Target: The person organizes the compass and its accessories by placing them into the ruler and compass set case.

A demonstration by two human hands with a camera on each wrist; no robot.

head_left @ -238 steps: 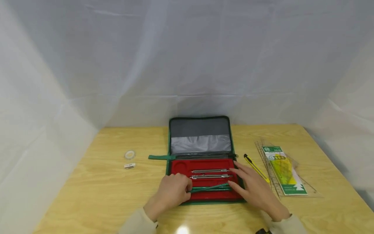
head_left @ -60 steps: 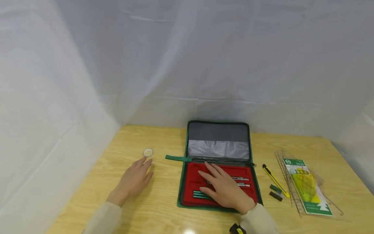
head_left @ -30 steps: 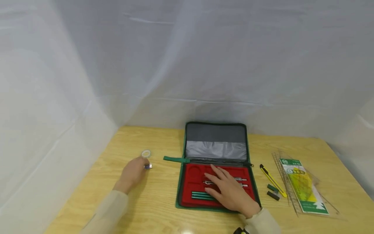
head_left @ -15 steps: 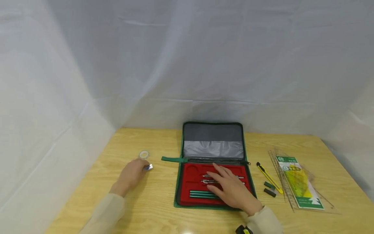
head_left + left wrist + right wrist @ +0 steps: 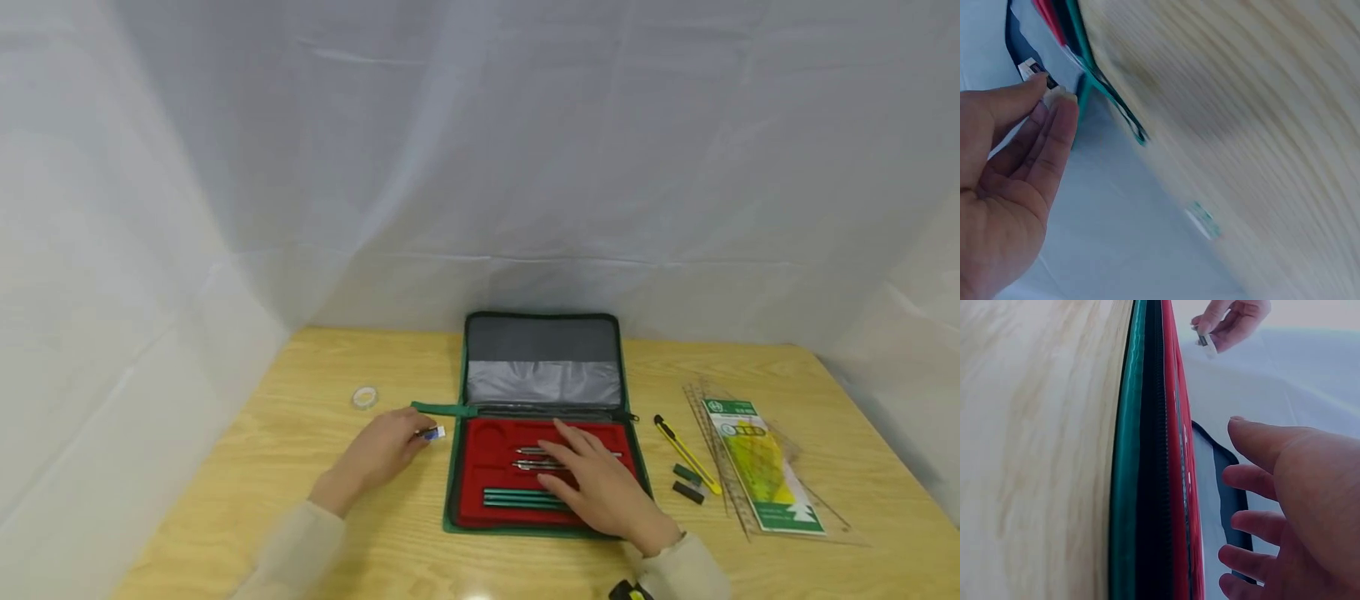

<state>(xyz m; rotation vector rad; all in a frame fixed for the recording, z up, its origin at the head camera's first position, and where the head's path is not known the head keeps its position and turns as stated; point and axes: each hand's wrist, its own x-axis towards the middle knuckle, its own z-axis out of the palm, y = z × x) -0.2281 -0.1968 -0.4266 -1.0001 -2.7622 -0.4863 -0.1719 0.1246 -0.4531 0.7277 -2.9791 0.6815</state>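
My left hand (image 5: pixel 381 450) pinches a small white eraser (image 5: pixel 434 433) with a dark sleeve between thumb and fingertips, left of the zip case (image 5: pixel 452 500). Close up in the left wrist view, the eraser (image 5: pixel 1038 70) shows a white end past the thumb. The case lies unfolded, with a red tray (image 5: pixel 489 437) in its near half. Over the right part of that tray, my right hand (image 5: pixel 603 492) spreads its fingers, gripping nothing. Beneath it, partly covered, are silver compasses (image 5: pixel 531 465) and green pencils (image 5: pixel 517 498) lying side by side.
A roll of clear tape (image 5: pixel 356 398) lies at the left, near the case's green strap (image 5: pixel 442 410). To the right are a yellow cutter (image 5: pixel 693 463), a green block (image 5: pixel 686 474), a black block (image 5: pixel 687 492), and clear set squares (image 5: pixel 840 533) beneath a green-and-white packet (image 5: pixel 765 467).
My left hand left the green pencils, took the eraser off the table and carried it right toward the case. The pencils now lie straight. Two small blocks have appeared beside the cutter.
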